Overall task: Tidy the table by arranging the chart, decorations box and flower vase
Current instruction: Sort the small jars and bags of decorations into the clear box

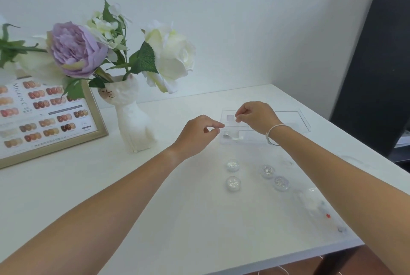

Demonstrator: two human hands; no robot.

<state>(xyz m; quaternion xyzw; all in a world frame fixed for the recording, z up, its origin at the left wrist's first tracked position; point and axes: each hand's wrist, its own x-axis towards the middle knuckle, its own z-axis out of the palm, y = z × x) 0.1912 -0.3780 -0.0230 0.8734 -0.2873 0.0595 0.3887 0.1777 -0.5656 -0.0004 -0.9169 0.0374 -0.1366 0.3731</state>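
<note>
While we reach both hands over the clear decorations box (265, 127) at the far right of the table (111, 186), the main hazard is how little of what we handle can be seen. Our left hand (196, 135) hovers at the box's left end with thumb and forefinger drawn together; whether they pinch anything we cannot tell. Our right hand (257, 117) is over the box with its fingers curled and its thumb and forefinger nipping what looks like a small clear piece, too faint to name. If that grip slackens, a transparent bit could drop on the white table and vanish from sight.

Four small round glitter pots (233, 183) lie loose nearer to us, directly under our forearms. We judge that a low sweep of either arm could roll them off the front edge, along with the tiny scattered pieces (328, 216) near the right corner.

The cat-shaped flower vase (133, 119) stands upright to the left, top-heavy with blooms, just beside the framed chart (44, 119) propped behind it. A careless left elbow might tip the vase onto the chart.
</note>
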